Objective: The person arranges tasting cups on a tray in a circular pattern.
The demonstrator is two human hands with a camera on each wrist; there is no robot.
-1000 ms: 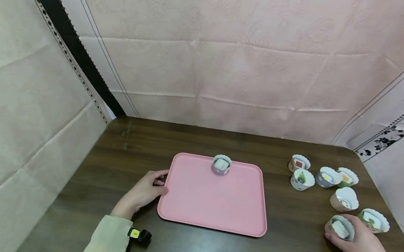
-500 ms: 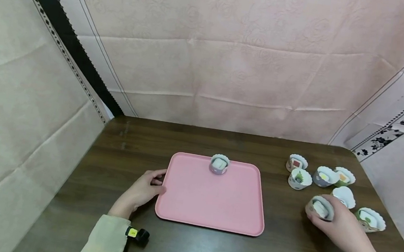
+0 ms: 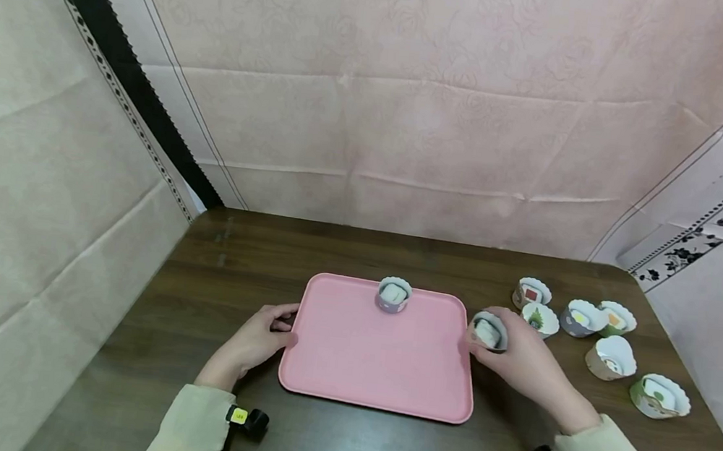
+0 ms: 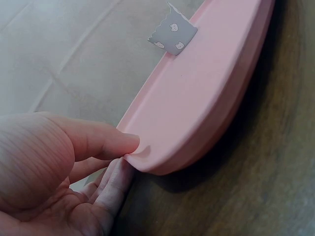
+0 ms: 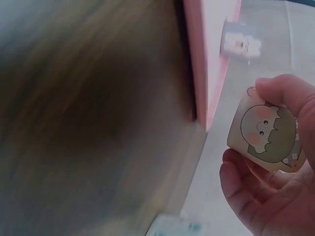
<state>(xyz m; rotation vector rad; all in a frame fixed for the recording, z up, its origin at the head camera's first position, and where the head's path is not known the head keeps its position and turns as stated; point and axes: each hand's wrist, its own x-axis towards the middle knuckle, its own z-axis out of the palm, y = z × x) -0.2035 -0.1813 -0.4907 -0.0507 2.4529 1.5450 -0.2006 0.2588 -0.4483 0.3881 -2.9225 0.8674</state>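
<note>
A pink rectangular tray lies on the brown table. My left hand pinches its left edge, thumb on top and fingers below, as the left wrist view shows. One grey paper baking cup with pale filling sits at the tray's back edge; its side has small white animal prints. My right hand holds a second paper baking cup by its sides, at the tray's right edge. The right wrist view shows a cartoon face printed on this held cup.
Several more baking cups stand on the right of the table: one with a red square, one with a green leaf, a grey one, a white one and a green one. Pale cloth hangs behind.
My right hand has carried its baking cup leftward from beside the group of cups to the tray's right edge. My left hand has stayed on the tray.
</note>
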